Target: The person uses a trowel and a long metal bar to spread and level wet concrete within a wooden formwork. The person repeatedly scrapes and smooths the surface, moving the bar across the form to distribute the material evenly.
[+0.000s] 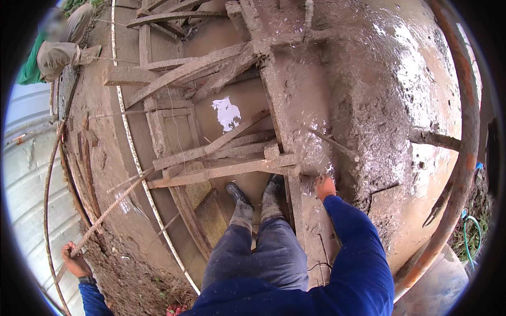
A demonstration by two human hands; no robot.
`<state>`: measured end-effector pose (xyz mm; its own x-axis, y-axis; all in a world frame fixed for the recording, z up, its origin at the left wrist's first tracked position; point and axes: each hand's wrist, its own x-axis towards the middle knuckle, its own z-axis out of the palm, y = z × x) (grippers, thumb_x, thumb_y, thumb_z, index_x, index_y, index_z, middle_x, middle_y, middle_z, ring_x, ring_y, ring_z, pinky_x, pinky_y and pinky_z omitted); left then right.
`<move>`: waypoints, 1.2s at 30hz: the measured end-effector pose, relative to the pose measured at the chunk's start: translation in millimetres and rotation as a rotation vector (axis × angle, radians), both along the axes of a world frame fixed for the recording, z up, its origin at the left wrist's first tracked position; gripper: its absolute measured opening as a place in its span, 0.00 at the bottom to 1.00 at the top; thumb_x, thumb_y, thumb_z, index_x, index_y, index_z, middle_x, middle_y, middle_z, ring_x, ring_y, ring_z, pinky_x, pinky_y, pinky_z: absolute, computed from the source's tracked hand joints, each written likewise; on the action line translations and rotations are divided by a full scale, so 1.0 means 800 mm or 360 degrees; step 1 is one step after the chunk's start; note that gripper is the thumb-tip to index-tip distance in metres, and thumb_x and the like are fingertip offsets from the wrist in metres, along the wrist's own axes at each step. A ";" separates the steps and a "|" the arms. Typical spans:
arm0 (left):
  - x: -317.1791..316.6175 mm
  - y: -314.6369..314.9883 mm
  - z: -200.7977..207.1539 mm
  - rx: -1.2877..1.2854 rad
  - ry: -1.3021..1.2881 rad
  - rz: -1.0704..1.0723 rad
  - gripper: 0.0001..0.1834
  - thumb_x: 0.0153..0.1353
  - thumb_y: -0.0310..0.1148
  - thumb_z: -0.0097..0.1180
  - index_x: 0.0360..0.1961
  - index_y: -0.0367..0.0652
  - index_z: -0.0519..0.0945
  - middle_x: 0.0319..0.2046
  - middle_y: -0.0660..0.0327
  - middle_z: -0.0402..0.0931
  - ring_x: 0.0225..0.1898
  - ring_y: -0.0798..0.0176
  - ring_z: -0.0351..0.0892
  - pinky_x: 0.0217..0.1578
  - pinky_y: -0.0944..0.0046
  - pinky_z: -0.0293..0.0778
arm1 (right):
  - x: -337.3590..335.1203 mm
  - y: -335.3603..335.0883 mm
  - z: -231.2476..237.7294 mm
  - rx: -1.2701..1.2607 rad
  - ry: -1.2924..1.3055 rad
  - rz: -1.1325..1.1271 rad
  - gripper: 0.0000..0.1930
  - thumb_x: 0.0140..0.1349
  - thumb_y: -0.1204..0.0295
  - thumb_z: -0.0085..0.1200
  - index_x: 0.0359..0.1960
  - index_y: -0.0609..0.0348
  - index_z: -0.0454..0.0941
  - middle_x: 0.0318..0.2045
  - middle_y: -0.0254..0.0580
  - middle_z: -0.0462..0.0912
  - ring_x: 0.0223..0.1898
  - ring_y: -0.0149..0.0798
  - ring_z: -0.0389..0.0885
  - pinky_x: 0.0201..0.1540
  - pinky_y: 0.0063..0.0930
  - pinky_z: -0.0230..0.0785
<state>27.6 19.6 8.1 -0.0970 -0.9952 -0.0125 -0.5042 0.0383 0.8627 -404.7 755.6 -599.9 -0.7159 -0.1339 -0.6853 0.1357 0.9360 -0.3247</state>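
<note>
At the lower left, my left hand (pixel 76 260) is wrapped round a long thin mud-coated pole (pixel 113 213). The pole slants up and away to the wooden frame. My right hand (pixel 325 187) is down at the wet mud just right of the timber formwork (pixel 282 110); its fingers look curled, and whatever they hold or press on is hidden. A muddy crossbeam (pixel 221 173) runs in front of my legs. My black boots (pixel 239 194) stand in brown water inside the frame.
Crossed timber braces (pixel 195 71) fill the upper middle. A white speckled line (pixel 132 139) runs down the left. A thick rusty pipe (pixel 466 131) curves along the right. Another person in green (pixel 50 58) crouches at the upper left. A stick (pixel 337 145) juts over the mud.
</note>
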 end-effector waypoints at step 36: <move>-0.025 0.075 -0.032 -0.0299 0.0181 -0.0201 0.09 0.68 0.27 0.45 0.39 0.39 0.78 0.36 0.56 0.83 0.36 0.63 0.81 0.44 0.63 0.77 | -0.071 -0.035 0.327 -0.0630 0.0235 0.0679 0.15 0.70 0.65 0.52 0.28 0.63 0.77 0.23 0.55 0.81 0.26 0.60 0.80 0.32 0.50 0.69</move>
<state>7.8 79.4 -17.2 -0.2111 -0.9589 0.1897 -0.3853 0.2600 0.8854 -461.4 727.5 -338.1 -0.6266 -0.6553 -0.4218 -0.2988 0.7019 -0.6466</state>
